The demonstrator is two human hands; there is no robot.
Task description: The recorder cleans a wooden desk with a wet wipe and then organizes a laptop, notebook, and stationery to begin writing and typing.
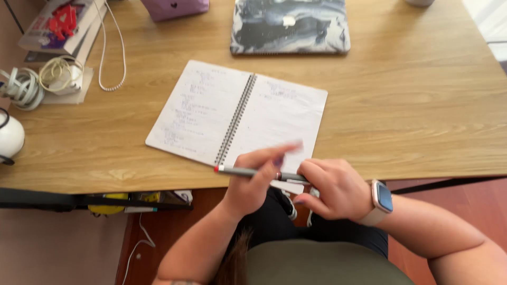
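Note:
An open spiral notebook (211, 113) with handwriting on both pages lies on the wooden desk (412, 105). At the desk's near edge both hands hold a grey pen (248, 172) with a red tip pointing left. My left hand (259, 179) grips the pen's middle, its fingers blurred over the notebook's lower right page. My right hand (332, 187), with a smartwatch (381, 199) on the wrist, holds the pen's dark rear end.
A closed laptop (289, 25) with a marbled cover sits at the far edge. Coiled white cables (37, 82), a beaded cord (113, 63) and a stack of books (60, 26) lie at the left. A white round object (9, 137) is at the left edge.

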